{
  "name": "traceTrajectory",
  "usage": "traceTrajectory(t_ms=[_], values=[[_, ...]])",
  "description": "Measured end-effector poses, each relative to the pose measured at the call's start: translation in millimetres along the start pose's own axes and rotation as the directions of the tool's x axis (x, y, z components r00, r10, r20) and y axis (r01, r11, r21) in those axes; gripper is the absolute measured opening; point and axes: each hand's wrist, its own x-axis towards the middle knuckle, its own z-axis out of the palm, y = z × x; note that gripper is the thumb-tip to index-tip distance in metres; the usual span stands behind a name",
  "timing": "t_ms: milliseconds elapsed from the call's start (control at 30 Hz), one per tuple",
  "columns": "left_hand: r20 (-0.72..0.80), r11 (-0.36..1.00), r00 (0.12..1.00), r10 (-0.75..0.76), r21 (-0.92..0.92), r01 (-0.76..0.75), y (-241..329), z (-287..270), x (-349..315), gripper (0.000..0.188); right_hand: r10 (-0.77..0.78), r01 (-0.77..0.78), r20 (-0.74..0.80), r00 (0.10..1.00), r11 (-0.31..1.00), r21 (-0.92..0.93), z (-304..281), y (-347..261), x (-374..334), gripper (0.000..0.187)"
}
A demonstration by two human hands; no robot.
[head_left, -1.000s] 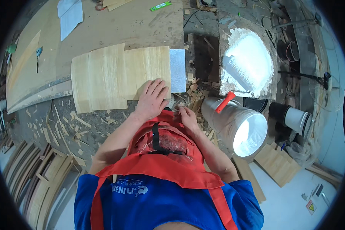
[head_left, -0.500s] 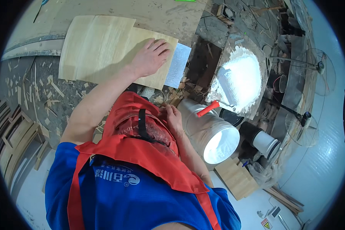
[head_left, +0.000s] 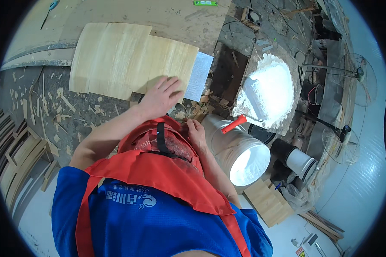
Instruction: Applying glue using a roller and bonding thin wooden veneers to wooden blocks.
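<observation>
My left hand (head_left: 161,97) rests with stretched fingers on the near edge of pale wood veneer sheets (head_left: 111,58). The sheets lie side by side with stepped edges, partly over the near edge of the worktable. From under their right end sticks out a silvery-white panel (head_left: 200,77). Close to the front of my red apron (head_left: 167,175), my right hand (head_left: 196,133) is held low with bent fingers pressed together. Whatever they may hold is hidden. Right of that hand lies a translucent plastic bucket (head_left: 244,150), its white inside showing.
A red-handled roller (head_left: 234,123) lies at the edge of a board (head_left: 256,55) coated with white paste. Fans (head_left: 345,133) stand at the right. On the table are a green-labelled item (head_left: 205,3) and a blue-handled tool (head_left: 52,5). Wood scraps (head_left: 64,100) litter the floor.
My left hand has slid back toward me, from the middle of the veneer's right part to its near edge. The right hand stays by the apron. The view has shifted slightly.
</observation>
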Motion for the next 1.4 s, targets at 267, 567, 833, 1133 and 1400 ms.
traceTrajectory(t_ms=[267, 567, 833, 1133, 1400], values=[[-0.076, 0.983, 0.991, 0.113, -0.139, -0.123, 19.0, 2.3, -47.4, 0.032, -0.044, 0.044, -0.01, 0.999, 0.999, -0.015, -7.0, 6.0, 5.4, 0.038], [-0.054, 0.969, 0.983, -0.176, -0.188, 0.163, 22.5, -23.4, -78.5, 0.03, -0.186, 0.161, -0.078, 0.979, 0.954, -0.252, -16.6, -5.3, -6.2, 0.037], [-0.139, 0.94, 0.946, -0.294, -0.221, 0.26, 28.2, -26.5, -87.2, 0.041, -0.333, 0.282, -0.136, 0.933, 0.912, -0.299, -23.0, -24.5, -12.1, 0.046], [-0.13, 0.936, 0.94, -0.314, -0.208, 0.284, 28.3, -26.9, -93.4, 0.044, -0.481, 0.445, -0.009, 0.877, 0.817, -0.367, 10.3, -64.4, -39.7, 0.051], [-0.149, 0.924, 0.926, -0.346, -0.227, 0.308, 24.8, -31.9, -94.3, 0.045, -0.521, 0.489, 0.051, 0.852, 0.757, -0.434, 17.8, -68.8, -37.4, 0.047]])
